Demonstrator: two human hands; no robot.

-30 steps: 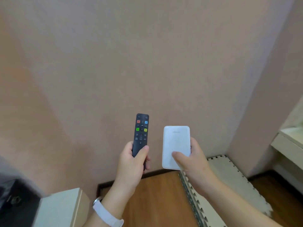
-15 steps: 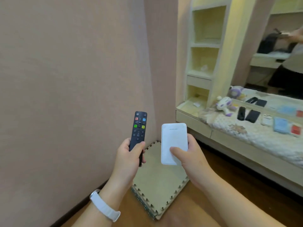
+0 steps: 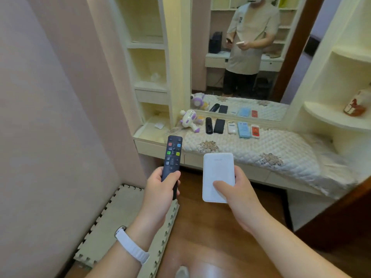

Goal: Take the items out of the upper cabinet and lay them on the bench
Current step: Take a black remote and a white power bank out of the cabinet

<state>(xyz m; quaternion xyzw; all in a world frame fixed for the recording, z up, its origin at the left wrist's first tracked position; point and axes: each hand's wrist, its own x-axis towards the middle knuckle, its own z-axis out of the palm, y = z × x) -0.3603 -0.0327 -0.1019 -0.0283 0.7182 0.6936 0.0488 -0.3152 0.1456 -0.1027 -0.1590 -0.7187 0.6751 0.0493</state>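
Observation:
My left hand [image 3: 158, 194] grips a dark remote control [image 3: 172, 157] with coloured buttons, held upright. My right hand [image 3: 236, 194] holds a flat white power bank [image 3: 217, 171], thumb on its face. Both are held in front of the bench [image 3: 267, 153], which is covered with a quilted white cloth. On the bench, near the mirror, lie a toy figure [image 3: 188, 120], a black remote [image 3: 208, 125], a black phone [image 3: 219, 126], a small white device [image 3: 231, 127], a blue case [image 3: 244, 129] and a red-and-white device [image 3: 255, 131].
A large mirror [image 3: 241, 57] behind the bench reflects a person. Cream open shelves [image 3: 149, 63] stand to the left, curved shelves with a vase [image 3: 356, 105] to the right. A foam puzzle mat [image 3: 118, 219] lies on the wooden floor by the pink wall.
The view has swung right from the bare wall to face the bench and mirror. Both hands keep the same grip on the remote and the power bank.

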